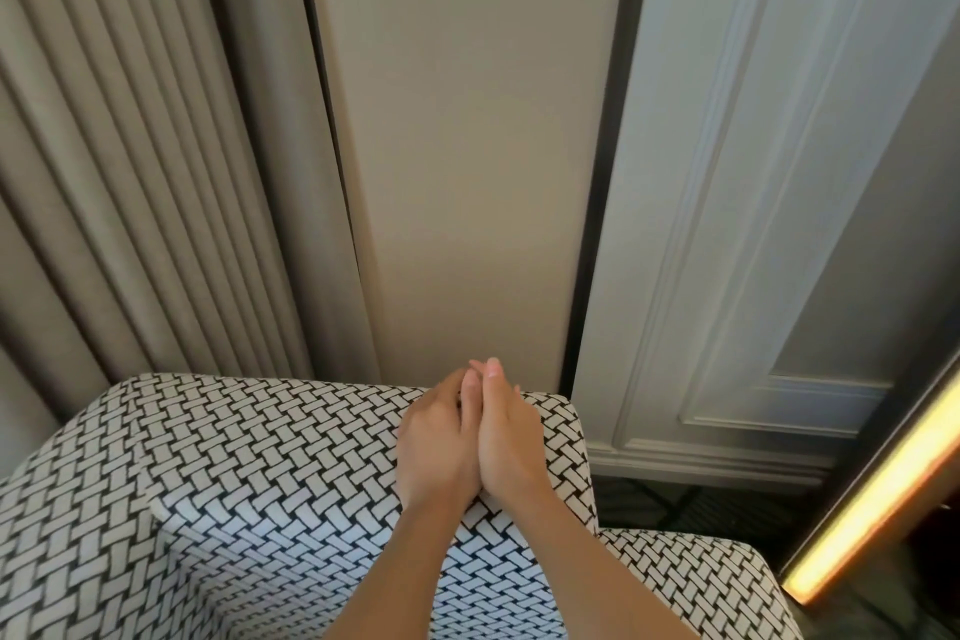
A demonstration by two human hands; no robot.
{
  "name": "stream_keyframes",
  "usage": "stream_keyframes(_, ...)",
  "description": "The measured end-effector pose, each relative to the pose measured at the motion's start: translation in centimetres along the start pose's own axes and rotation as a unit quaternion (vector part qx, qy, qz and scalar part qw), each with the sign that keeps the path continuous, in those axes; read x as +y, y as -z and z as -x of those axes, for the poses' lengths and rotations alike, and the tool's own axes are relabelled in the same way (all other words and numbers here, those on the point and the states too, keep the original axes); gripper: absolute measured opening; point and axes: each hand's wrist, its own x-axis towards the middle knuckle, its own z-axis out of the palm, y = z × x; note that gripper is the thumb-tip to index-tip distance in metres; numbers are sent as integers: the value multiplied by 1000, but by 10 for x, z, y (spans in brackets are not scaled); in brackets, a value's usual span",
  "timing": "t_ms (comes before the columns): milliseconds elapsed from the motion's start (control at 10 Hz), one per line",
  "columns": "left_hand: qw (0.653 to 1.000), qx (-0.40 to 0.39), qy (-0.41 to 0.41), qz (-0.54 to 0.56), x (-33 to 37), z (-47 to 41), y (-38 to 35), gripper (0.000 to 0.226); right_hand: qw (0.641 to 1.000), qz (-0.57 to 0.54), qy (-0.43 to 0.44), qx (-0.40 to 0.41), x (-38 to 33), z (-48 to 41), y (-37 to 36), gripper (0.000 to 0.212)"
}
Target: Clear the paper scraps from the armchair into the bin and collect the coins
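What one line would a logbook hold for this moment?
hands: left hand and right hand pressed palm to palm, fingers straight | place: before armchair backrest | scraps, coins, bin: not in view

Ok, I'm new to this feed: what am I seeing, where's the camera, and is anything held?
No machine here: a person works with bare hands, filmed by one camera on their head, looking forward and down. The left hand and right hand are pressed flat together, fingers straight, above the black-and-white woven armchair. Nothing shows between the palms, though something small could be hidden. No paper scraps, coins or bin are in view. Behind stand a curtain, a pale wall panel and, at right, a glowing strip.
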Motion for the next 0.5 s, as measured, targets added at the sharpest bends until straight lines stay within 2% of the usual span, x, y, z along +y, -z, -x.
stream_keyframes(100,997,8,5,72,-1,4,1,42,994,-106,-18,37,0,1,3,49)
stream_keyframes(200,995,10,-4,100,-5,6,3,53,986,-154,-32,52,2,2,9,50)
stream_keyframes(300,996,-14,-22,84,-8,7,4,53,983,-176,-38,37,3,5,17,49)
stream_keyframes(400,996,-60,-17,66,-9,5,7,41,982,-175,-72,1,2,9,29,46)
stream_keyframes(500,993,-101,-52,-22,-6,6,15,41,980,-149,-113,-62,1,12,52,45)
